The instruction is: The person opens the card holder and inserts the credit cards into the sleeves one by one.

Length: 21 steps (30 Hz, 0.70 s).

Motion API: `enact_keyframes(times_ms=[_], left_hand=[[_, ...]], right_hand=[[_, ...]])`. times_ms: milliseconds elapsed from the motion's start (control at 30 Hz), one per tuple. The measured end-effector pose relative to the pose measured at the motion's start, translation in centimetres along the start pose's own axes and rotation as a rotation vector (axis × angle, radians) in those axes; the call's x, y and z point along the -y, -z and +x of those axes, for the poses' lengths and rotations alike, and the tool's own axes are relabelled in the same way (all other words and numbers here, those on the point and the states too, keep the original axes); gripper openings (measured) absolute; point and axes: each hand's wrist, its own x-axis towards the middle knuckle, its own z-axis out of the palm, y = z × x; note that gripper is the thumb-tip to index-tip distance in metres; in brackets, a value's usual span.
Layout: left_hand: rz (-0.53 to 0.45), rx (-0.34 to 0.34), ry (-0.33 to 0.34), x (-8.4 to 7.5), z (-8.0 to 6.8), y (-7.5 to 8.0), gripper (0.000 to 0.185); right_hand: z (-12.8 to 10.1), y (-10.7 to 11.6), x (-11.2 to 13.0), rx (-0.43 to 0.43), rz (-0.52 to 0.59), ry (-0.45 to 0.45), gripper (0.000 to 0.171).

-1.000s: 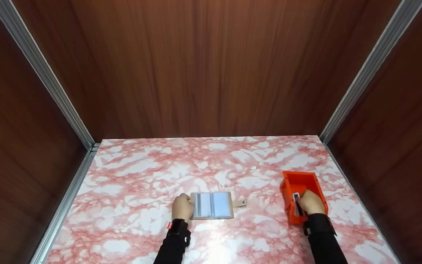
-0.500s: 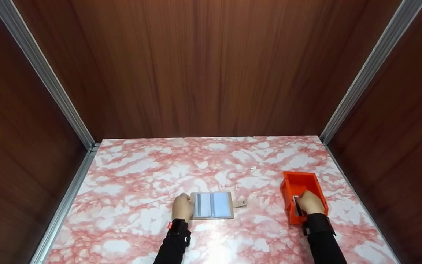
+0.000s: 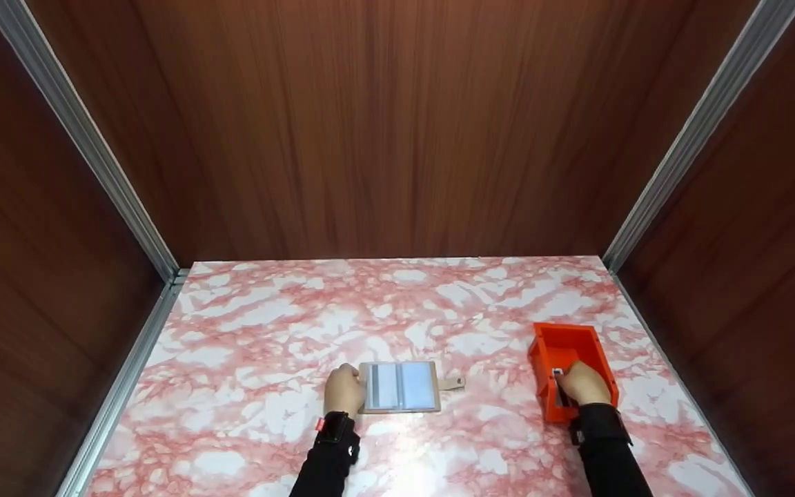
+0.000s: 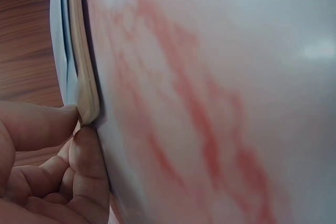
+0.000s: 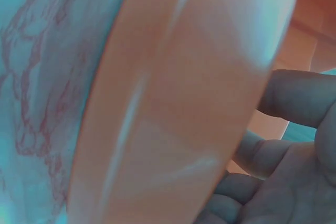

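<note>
The left hand pinched the left edge of the card wallet, flat mid-counter. The right hand, fingers curled, gripped 1 card inside the orange bin near the counter's right edge.

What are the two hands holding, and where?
Left hand pinches the beige card holder's left edge. Right hand grips a small dark card inside the orange plastic bin.

Card holder left of bin

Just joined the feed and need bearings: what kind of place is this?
Probably a staged recording booth: wood-grain walls with metal corner strips box in a pink marbled tabletop bearing only a card holder and an orange bin.
</note>
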Motion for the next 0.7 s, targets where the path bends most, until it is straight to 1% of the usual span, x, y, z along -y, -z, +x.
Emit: enact_keyframes(times_ms=[400,700], left_hand=[[-0.004,-0.022,-0.012,0.18,0.0,-0.27,0.01],[0.0,-0.027,-0.022,0.28,-0.01,-0.38,0.009]], right_hand=[[-0.31,0.11,-0.27,-0.032,-0.006,0.051,0.034],[-0.22,0.27,-0.18,-0.035,-0.016,0.039,0.031]])
